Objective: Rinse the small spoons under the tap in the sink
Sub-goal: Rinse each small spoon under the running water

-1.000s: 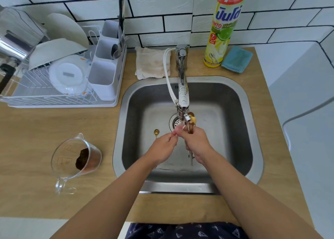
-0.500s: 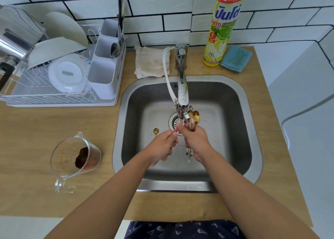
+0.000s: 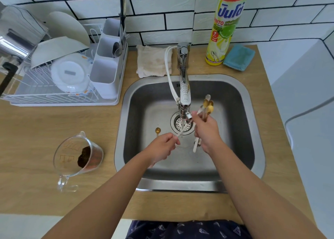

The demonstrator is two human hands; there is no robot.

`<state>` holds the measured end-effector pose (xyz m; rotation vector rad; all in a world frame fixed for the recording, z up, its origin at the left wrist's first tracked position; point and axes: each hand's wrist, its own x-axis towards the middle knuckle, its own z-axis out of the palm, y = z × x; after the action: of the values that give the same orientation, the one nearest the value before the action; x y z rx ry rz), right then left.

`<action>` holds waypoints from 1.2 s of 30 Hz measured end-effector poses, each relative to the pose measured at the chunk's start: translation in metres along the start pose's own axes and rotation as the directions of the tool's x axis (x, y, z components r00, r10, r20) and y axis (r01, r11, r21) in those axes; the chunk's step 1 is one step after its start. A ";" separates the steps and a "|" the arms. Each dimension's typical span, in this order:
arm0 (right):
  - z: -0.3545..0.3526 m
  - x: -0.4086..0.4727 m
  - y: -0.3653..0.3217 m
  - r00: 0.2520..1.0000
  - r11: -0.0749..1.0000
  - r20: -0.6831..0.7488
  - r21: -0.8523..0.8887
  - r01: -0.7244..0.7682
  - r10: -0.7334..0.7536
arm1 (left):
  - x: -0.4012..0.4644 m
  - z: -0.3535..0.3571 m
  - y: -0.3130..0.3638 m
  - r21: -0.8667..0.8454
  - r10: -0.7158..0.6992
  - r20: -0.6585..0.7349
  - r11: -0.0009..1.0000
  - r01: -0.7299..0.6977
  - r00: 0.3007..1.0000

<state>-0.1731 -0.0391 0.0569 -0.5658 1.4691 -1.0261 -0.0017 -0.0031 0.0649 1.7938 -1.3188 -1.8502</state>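
Over the steel sink point(image 3: 253, 101) my right hand point(image 3: 206, 132) grips a bunch of small spoons point(image 3: 207, 105), their gold bowls pointing up to the right of the tap point(image 3: 184, 94) and their white handles sticking out below the hand. My left hand point(image 3: 160, 147) pinches the white handle of a single spoon point(image 3: 181, 130) that slants up under the tap's spout. Another small gold spoon point(image 3: 157, 131) lies on the sink floor left of the drain point(image 3: 181, 123).
A glass measuring jug point(image 3: 77, 157) with brown residue stands on the wooden counter to the left. Behind it is a white dish rack point(image 3: 61, 75) with plates and cutlery. A folded cloth point(image 3: 151, 60), a dish soap bottle point(image 3: 226, 25) and a blue sponge point(image 3: 238, 57) sit behind the sink.
My hands have drawn apart. The left hand has pulled one spoon out of the bunch and holds it under the spout; the right hand has lifted the bunch up and to the right.
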 end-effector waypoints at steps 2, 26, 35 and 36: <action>0.002 -0.004 0.004 0.996 0.994 0.092 -0.111 0.021 -0.011 | 0.013 0.006 0.009 -0.040 0.057 -0.084 0.997 -0.060 0.995; -0.022 0.006 0.011 0.985 0.916 0.142 0.374 -0.145 0.098 | 0.062 -0.016 -0.071 0.618 -0.050 -0.410 0.719 0.317 0.911; -0.022 0.008 0.022 0.990 0.992 0.048 -0.010 -0.129 0.130 | 0.039 0.001 -0.033 0.055 -0.094 -0.115 0.993 0.101 0.989; -0.020 0.008 0.021 0.990 0.990 0.060 -0.059 -0.125 0.128 | 0.034 0.004 -0.026 0.000 -0.065 -0.085 0.998 0.065 0.994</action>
<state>-0.1892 -0.0296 0.0334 -0.5325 1.4617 -0.8636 -0.0024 -0.0108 0.0223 1.9159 -1.2472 -1.7841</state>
